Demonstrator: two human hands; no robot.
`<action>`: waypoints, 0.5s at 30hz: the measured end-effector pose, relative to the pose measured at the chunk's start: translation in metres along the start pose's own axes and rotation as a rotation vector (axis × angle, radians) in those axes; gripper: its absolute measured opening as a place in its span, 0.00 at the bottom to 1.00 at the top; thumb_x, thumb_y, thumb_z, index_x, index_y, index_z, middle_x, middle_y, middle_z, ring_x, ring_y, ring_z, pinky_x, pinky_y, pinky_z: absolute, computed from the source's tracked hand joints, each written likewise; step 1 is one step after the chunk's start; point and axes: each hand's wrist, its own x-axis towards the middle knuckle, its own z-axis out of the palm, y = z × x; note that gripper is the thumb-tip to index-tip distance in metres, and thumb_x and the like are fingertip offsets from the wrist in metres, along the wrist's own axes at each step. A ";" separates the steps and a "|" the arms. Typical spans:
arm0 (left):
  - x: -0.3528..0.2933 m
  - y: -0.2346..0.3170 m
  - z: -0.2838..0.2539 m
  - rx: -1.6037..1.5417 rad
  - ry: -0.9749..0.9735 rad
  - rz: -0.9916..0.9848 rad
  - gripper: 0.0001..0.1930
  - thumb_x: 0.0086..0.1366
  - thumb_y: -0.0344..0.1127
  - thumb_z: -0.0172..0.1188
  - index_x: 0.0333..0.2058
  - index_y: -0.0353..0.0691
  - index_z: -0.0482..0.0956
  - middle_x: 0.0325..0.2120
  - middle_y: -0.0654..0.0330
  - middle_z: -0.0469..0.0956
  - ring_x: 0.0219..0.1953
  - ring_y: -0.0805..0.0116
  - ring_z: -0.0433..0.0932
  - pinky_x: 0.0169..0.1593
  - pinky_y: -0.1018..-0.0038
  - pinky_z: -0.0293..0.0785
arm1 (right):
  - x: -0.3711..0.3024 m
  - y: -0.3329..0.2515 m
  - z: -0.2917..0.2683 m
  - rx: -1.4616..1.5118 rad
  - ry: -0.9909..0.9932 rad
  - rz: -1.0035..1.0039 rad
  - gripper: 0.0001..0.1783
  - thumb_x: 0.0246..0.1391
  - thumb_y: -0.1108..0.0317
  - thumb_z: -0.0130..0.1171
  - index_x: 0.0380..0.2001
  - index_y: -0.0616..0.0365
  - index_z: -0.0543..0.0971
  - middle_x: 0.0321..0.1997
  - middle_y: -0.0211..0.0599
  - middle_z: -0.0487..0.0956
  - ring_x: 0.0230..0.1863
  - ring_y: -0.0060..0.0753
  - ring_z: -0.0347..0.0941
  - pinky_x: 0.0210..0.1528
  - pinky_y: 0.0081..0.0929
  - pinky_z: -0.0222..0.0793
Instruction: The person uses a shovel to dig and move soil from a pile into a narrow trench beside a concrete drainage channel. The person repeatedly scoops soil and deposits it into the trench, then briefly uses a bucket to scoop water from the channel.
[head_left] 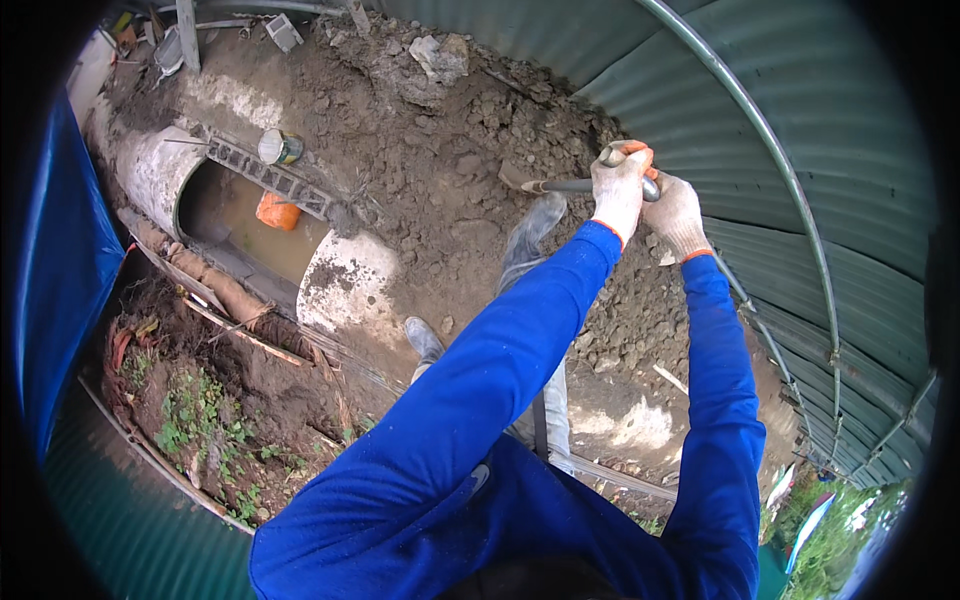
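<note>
My left hand (617, 190), in a whitish work glove with orange on it, is closed round the grey shaft of a shovel (570, 186). Close beside it, my right hand (674, 216) in a matching glove is closed at the rounded end of the handle. The shaft points left from my hands, and its muddy blade end (515, 178) is at the loose brown soil (440, 150). Mud-coated boots (424, 340) stand on the dirt below my arms.
Left of me, a concrete pipe (350, 280) has an opening holding murky water, an orange container (278, 211) and a row of blocks (265, 175) along its edge. A tin (280, 147) stands there. Corrugated sheeting (770, 120) with metal tubes rises close on the right; a blue tarp (65, 260) hangs left.
</note>
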 end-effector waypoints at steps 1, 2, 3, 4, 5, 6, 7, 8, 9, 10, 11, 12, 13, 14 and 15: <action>0.010 0.006 0.004 -0.015 -0.007 0.031 0.09 0.62 0.27 0.65 0.41 0.38 0.80 0.31 0.60 0.81 0.27 0.69 0.80 0.32 0.70 0.77 | 0.013 -0.002 -0.003 -0.001 0.019 -0.020 0.23 0.49 0.49 0.71 0.44 0.51 0.86 0.41 0.51 0.86 0.46 0.55 0.83 0.50 0.45 0.78; 0.021 0.013 0.009 -0.022 -0.007 0.041 0.08 0.62 0.26 0.64 0.41 0.37 0.80 0.30 0.60 0.81 0.27 0.69 0.80 0.33 0.70 0.76 | 0.024 -0.007 -0.007 -0.016 0.029 -0.019 0.23 0.49 0.49 0.70 0.43 0.52 0.86 0.41 0.52 0.86 0.46 0.55 0.83 0.49 0.45 0.78; 0.033 0.020 0.013 -0.026 -0.009 0.040 0.08 0.62 0.24 0.64 0.41 0.37 0.79 0.30 0.60 0.81 0.26 0.69 0.80 0.33 0.70 0.76 | 0.038 -0.012 -0.011 -0.023 0.028 -0.039 0.24 0.49 0.48 0.70 0.42 0.56 0.86 0.40 0.54 0.85 0.45 0.57 0.83 0.49 0.47 0.78; 0.046 0.029 0.018 -0.034 -0.002 0.056 0.09 0.61 0.25 0.64 0.41 0.36 0.79 0.29 0.59 0.81 0.26 0.69 0.80 0.32 0.69 0.76 | 0.053 -0.020 -0.017 0.012 0.031 -0.077 0.24 0.49 0.49 0.70 0.42 0.57 0.86 0.40 0.55 0.85 0.46 0.57 0.83 0.49 0.46 0.77; 0.061 0.039 0.023 -0.015 -0.006 0.071 0.09 0.61 0.25 0.64 0.41 0.36 0.79 0.29 0.59 0.81 0.25 0.69 0.79 0.32 0.69 0.76 | 0.069 -0.029 -0.024 0.035 0.029 -0.104 0.24 0.49 0.49 0.69 0.42 0.57 0.86 0.40 0.56 0.85 0.46 0.58 0.82 0.49 0.46 0.77; 0.076 0.048 0.027 0.009 -0.015 0.072 0.09 0.61 0.26 0.65 0.41 0.36 0.79 0.28 0.58 0.80 0.25 0.69 0.79 0.31 0.69 0.76 | 0.083 -0.038 -0.031 0.056 0.030 -0.119 0.25 0.49 0.49 0.69 0.41 0.58 0.86 0.40 0.56 0.85 0.46 0.59 0.82 0.49 0.46 0.77; 0.092 0.056 0.034 -0.029 0.024 0.070 0.10 0.60 0.26 0.65 0.41 0.36 0.79 0.27 0.58 0.80 0.24 0.68 0.79 0.29 0.69 0.76 | 0.099 -0.046 -0.040 0.042 -0.001 -0.136 0.25 0.48 0.50 0.69 0.42 0.58 0.85 0.41 0.57 0.85 0.47 0.60 0.82 0.50 0.46 0.77; 0.109 0.064 0.039 -0.065 0.070 0.053 0.09 0.60 0.26 0.65 0.40 0.36 0.79 0.26 0.58 0.79 0.24 0.68 0.79 0.28 0.69 0.75 | 0.116 -0.057 -0.046 0.065 -0.026 -0.115 0.24 0.48 0.50 0.69 0.43 0.57 0.86 0.41 0.56 0.85 0.47 0.60 0.81 0.51 0.46 0.77; 0.126 0.070 0.044 -0.053 0.054 0.115 0.09 0.61 0.28 0.64 0.40 0.37 0.79 0.25 0.58 0.79 0.24 0.67 0.79 0.29 0.68 0.75 | 0.132 -0.064 -0.052 0.096 -0.051 -0.118 0.24 0.48 0.51 0.68 0.43 0.56 0.86 0.42 0.57 0.85 0.47 0.60 0.82 0.51 0.46 0.77; 0.142 0.075 0.045 -0.026 0.053 0.132 0.09 0.62 0.30 0.64 0.41 0.37 0.80 0.24 0.58 0.79 0.25 0.65 0.79 0.30 0.67 0.76 | 0.145 -0.070 -0.056 0.122 -0.068 -0.103 0.23 0.49 0.51 0.67 0.44 0.56 0.86 0.42 0.57 0.85 0.47 0.59 0.82 0.51 0.46 0.77; 0.156 0.077 0.043 0.008 0.038 0.161 0.09 0.62 0.29 0.64 0.40 0.36 0.79 0.24 0.58 0.78 0.25 0.66 0.79 0.29 0.68 0.76 | 0.156 -0.073 -0.054 0.121 -0.055 -0.089 0.21 0.51 0.52 0.66 0.43 0.55 0.86 0.41 0.56 0.85 0.47 0.59 0.82 0.51 0.45 0.77; 0.170 0.078 0.037 0.034 0.028 0.172 0.10 0.62 0.30 0.64 0.41 0.36 0.79 0.25 0.58 0.78 0.25 0.66 0.79 0.30 0.68 0.77 | 0.168 -0.075 -0.049 0.142 -0.008 -0.129 0.20 0.52 0.53 0.65 0.43 0.53 0.86 0.41 0.56 0.85 0.47 0.58 0.82 0.51 0.45 0.78; 0.183 0.080 0.028 0.037 0.079 0.151 0.10 0.62 0.30 0.64 0.42 0.36 0.79 0.25 0.58 0.78 0.26 0.66 0.80 0.30 0.68 0.77 | 0.181 -0.080 -0.038 0.067 -0.038 -0.092 0.17 0.53 0.55 0.63 0.41 0.52 0.87 0.40 0.54 0.85 0.46 0.58 0.82 0.50 0.46 0.78; 0.191 0.078 0.015 0.034 0.098 0.150 0.11 0.62 0.30 0.64 0.43 0.35 0.79 0.25 0.58 0.78 0.26 0.65 0.80 0.30 0.69 0.77 | 0.189 -0.083 -0.021 0.015 -0.040 -0.086 0.15 0.55 0.56 0.62 0.40 0.51 0.87 0.39 0.53 0.85 0.45 0.57 0.83 0.49 0.46 0.79; 0.193 0.073 0.000 0.023 0.140 0.134 0.10 0.61 0.30 0.64 0.42 0.35 0.79 0.25 0.58 0.78 0.24 0.66 0.79 0.30 0.68 0.78 | 0.189 -0.082 -0.003 0.030 -0.046 -0.097 0.14 0.55 0.56 0.61 0.38 0.51 0.87 0.37 0.52 0.85 0.44 0.56 0.83 0.48 0.47 0.79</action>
